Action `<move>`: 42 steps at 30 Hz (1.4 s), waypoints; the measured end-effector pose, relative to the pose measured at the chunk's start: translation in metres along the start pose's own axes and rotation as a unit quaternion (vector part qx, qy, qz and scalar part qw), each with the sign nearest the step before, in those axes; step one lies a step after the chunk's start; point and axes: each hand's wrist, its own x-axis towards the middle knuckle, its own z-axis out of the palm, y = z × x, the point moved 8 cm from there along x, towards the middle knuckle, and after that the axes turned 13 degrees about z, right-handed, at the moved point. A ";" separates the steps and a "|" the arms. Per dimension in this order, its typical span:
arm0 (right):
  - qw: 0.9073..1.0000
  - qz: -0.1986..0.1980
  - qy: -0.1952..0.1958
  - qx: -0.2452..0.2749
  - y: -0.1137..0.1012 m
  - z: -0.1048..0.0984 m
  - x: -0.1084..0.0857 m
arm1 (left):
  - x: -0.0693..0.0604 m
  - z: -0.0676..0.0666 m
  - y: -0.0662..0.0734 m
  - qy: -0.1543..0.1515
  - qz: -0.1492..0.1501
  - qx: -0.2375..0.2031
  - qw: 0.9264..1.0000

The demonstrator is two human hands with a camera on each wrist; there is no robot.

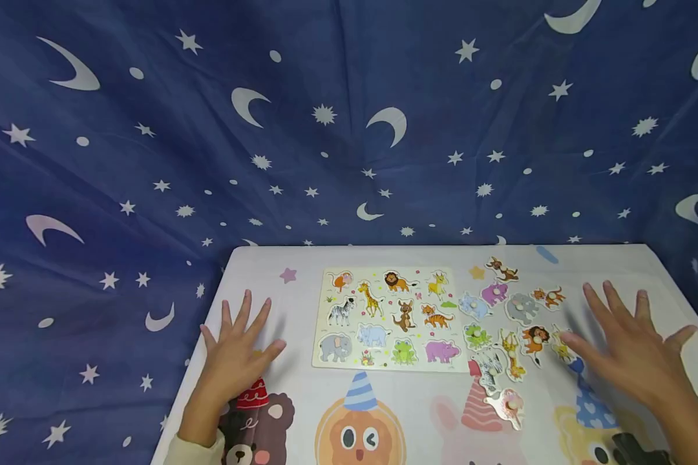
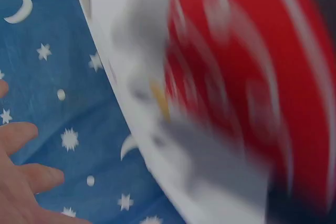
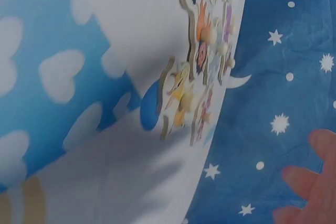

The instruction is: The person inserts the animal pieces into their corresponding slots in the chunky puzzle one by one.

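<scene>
In the head view my left hand (image 1: 235,355) is held over the left part of the table with its fingers spread, holding nothing. My right hand (image 1: 636,349), fingers also spread, is over the right side, its thumb side near a yellow animal piece (image 1: 561,345). Between the hands lies a wooden animal puzzle board (image 1: 388,321) with printed animals. To its right, knobbed animal pieces are scattered, among them a lion (image 1: 535,340), a giraffe (image 1: 511,355), a zebra (image 1: 489,369), a grey elephant (image 1: 522,308) and a frog (image 1: 476,336). In the right wrist view some pieces show round knobs (image 3: 208,35).
The white tablecloth (image 1: 291,310) bears cartoon animals in party hats along its near side. Behind the table hangs a dark blue curtain (image 1: 326,142) with moons and stars. A dark object (image 1: 640,450) is by the right forearm. The left wrist view is partly blurred.
</scene>
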 end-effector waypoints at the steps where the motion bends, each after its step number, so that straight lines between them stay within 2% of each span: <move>1: 1.000 -0.006 0.004 0.006 -0.003 -0.001 0.001 | 0.001 0.004 0.004 0.000 0.002 -0.012 1.000; 5: 0.998 -0.032 0.008 0.048 -0.013 -0.001 0.001 | 0.007 0.017 0.021 0.016 0.014 -0.081 0.997; 9: 0.996 -0.046 -0.001 0.080 -0.019 0.000 -0.001 | 0.011 0.031 0.036 0.031 0.023 -0.149 0.988; 12: 0.995 -0.049 -0.004 0.083 -0.023 0.000 -0.001 | 0.015 0.040 0.044 0.035 0.022 -0.210 0.977; 16: 0.995 -0.048 0.002 0.090 -0.028 -0.001 0.001 | 0.022 0.047 0.050 0.029 0.008 -0.289 0.957; 18: 0.995 -0.045 0.004 0.093 -0.029 0.000 0.002 | 0.026 0.051 0.054 0.018 -0.004 -0.315 0.949; 20: 0.994 -0.046 0.004 0.101 -0.029 0.004 0.002 | 0.030 0.057 0.056 0.003 -0.016 -0.328 0.945; 22: 0.993 -0.051 0.004 0.109 -0.028 0.007 0.001 | 0.032 0.064 0.056 -0.012 -0.028 -0.323 0.946; 27: 0.987 -0.076 0.026 0.138 -0.028 0.008 -0.005 | 0.029 0.080 0.047 -0.059 -0.047 -0.244 0.967; 29: 0.985 -0.080 0.029 0.147 -0.028 0.008 -0.006 | 0.026 0.084 0.042 -0.083 -0.048 -0.218 0.971; 36: 0.985 -0.070 -0.007 0.159 -0.022 0.021 -0.003 | 0.017 0.094 0.037 -0.142 -0.028 -0.210 0.967; 40: 0.984 -0.074 -0.022 0.158 -0.019 0.028 -0.004 | 0.014 0.100 0.036 -0.160 -0.015 -0.204 0.966; 42: 0.984 -0.082 -0.021 0.157 -0.018 0.030 -0.005 | 0.014 0.102 0.036 -0.157 -0.010 -0.207 0.966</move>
